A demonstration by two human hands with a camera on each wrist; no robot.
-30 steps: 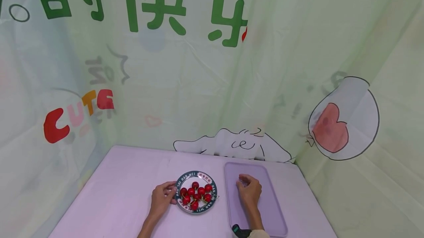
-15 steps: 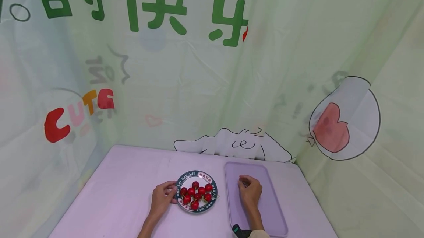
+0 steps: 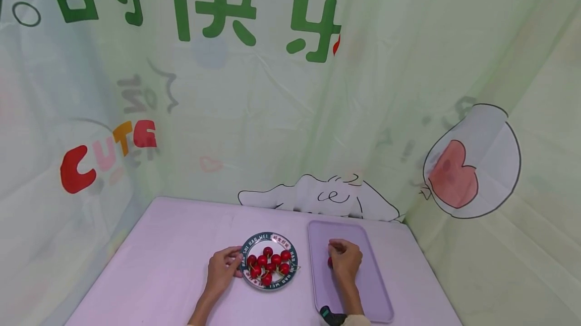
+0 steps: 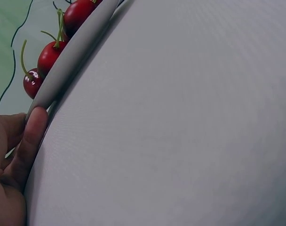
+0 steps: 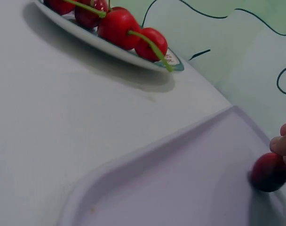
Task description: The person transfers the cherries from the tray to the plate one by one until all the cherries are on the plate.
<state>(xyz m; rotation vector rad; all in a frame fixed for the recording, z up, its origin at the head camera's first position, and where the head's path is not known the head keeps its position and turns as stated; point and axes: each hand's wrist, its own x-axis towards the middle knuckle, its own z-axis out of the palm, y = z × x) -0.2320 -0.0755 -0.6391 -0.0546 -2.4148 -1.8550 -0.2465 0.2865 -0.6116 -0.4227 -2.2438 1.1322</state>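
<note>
A round plate [image 3: 246,257] with a dark lettered rim holds several red cherries [image 3: 269,263] with stems. My left hand [image 3: 221,271] grips the plate's left rim; in the left wrist view a finger [image 4: 32,141] lies against the rim [image 4: 72,56], with cherries [image 4: 51,54] above it. My right hand [image 3: 346,259] rests with curled fingers on the purple tray [image 3: 369,285]. It pinches a single cherry [image 3: 330,262] against the tray floor. The right wrist view shows that cherry [image 5: 269,172] under a fingertip [image 5: 284,143], with the plate [image 5: 110,49] behind it.
The lilac table [image 3: 172,245] is closed in by a green printed cloth backdrop [image 3: 290,114] at the back and on both sides. A dark wrist strap [image 3: 330,316] sits on my right forearm. The tray [image 5: 180,188] has a low raised edge.
My right hand has shifted slightly nearer on the tray, and a red cherry now shows at its fingertips. The left hand and the plate have stayed put.
</note>
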